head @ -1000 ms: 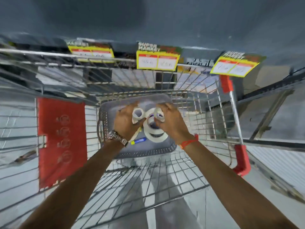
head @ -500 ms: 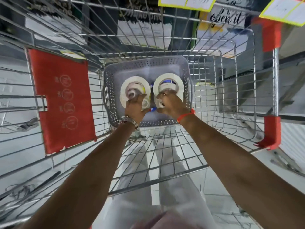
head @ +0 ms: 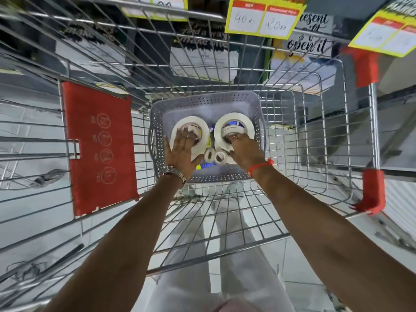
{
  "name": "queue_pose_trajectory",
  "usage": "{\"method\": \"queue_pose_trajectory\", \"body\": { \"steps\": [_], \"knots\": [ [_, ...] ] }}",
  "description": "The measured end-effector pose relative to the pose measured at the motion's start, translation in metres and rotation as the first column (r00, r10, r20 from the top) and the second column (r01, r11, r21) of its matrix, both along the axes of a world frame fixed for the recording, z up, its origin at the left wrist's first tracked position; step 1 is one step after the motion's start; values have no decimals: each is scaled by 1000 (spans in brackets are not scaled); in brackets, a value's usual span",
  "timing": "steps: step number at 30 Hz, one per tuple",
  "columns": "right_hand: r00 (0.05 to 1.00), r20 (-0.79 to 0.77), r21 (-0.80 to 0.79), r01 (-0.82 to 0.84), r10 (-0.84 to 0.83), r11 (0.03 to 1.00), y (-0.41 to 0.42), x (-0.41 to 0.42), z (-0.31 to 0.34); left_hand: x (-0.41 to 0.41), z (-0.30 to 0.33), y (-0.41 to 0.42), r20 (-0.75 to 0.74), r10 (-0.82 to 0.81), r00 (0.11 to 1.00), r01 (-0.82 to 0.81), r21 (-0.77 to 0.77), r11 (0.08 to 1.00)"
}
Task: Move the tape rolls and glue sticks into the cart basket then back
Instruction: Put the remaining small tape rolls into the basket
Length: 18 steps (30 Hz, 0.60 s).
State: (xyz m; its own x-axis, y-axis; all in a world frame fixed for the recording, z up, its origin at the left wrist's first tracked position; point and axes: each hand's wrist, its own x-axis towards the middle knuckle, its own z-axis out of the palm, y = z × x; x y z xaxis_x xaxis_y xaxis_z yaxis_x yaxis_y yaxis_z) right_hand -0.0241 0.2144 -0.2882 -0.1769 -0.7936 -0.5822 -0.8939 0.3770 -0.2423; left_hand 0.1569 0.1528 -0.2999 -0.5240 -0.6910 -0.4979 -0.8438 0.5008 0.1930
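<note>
Tape rolls (head: 190, 132) lie flat inside my grey basket (head: 206, 100) for stability; left hand (head: 181, 152) fingers splayed above, right hand (head: 244, 149) fingers curled onto one roll's rim.

One head view only — it looks steeply down from above into the cart (head: 319, 122), basket (head: 202, 99) near frame centre, arms reaching from below.

Yellow price tag (head: 263, 18): we read handwritten "40 Rs" on its left panel and "20 Rs" on its right; the red headers are too small for us.
Poster at right (head: 309, 42): "open it".
Middle poster (head: 203, 36): "find a way", "make one".
Red cart flap (head: 99, 145): four round icons, captions unreadable.
</note>
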Motion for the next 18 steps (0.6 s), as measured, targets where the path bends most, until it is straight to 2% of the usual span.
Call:
{"method": "queue_pose_trajectory", "body": {
  "steps": [7,10,14,18],
  "knots": [
    [999,-9,-16,-35,35,999,-3,14,-16,-22,36,-18,-205,-114,972,51,-289,956],
    [1000,-14,-20,-8,8,1000,-5,16,-20,-33,54,-35,-318,-144,937,32,-335,942],
    [1000,-7,-61,-17,17,998,-8,18,2,-38,63,-43,-335,-125,934,11,-324,946],
    [998,-50,-54,22,-25,998,-6,16,13,-29,37,-35,-132,-115,985,100,-116,988]
  ]
}}
